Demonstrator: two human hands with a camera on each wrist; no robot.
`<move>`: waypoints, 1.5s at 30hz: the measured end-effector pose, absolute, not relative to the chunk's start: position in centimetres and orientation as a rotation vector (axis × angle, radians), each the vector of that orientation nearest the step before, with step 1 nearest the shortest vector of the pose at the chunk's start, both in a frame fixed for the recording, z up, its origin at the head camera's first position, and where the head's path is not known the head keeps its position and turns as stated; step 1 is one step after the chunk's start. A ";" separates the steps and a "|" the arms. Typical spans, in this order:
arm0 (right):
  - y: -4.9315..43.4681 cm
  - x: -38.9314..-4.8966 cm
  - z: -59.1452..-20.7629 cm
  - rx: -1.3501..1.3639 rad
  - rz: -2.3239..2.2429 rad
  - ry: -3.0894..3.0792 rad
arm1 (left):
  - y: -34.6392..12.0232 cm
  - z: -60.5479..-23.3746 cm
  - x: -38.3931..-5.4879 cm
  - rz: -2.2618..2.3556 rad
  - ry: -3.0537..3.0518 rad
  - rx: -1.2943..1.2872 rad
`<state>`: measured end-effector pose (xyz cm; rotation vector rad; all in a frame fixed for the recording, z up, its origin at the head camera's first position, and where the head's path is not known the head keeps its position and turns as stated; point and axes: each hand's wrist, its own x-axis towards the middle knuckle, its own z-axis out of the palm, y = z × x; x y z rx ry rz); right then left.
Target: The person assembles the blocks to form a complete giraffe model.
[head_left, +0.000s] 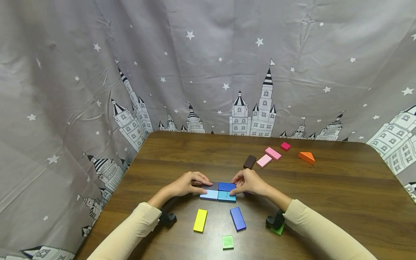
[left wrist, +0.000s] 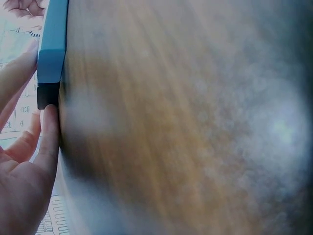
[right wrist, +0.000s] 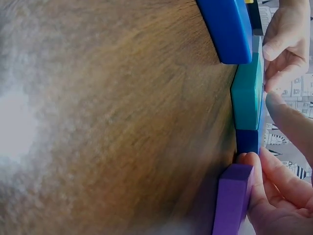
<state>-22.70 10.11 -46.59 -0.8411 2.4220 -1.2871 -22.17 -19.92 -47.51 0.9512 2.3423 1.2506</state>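
Observation:
Four-cornered group at the table's middle: a dark block and a blue block behind, a light blue block and a cyan block in front, all side by side. At the group's left end my left hand touches the dark block and the light blue one with extended fingers and thumb. My right hand is on the right end, its thumb at the cyan block and its fingertips against the blue block. Beside those fingertips stands a purple block, mostly hidden from the head view.
Nearer me lie a yellow block, another blue block and a light green square. A green piece is partly under the right wrist camera. Farther back are a dark brown block, pink blocks, a red piece and an orange triangle.

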 end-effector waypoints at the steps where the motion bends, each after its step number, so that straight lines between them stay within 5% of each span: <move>1: 10.1 -22.7 -46.6 -0.840 -1.285 2.421 | -19.9 -47.5 -22.1 1.251 2.343 0.947; 45: 10.3 -21.7 -47.1 -0.875 -1.440 2.464 | -21.4 -46.1 -22.2 1.350 2.342 0.955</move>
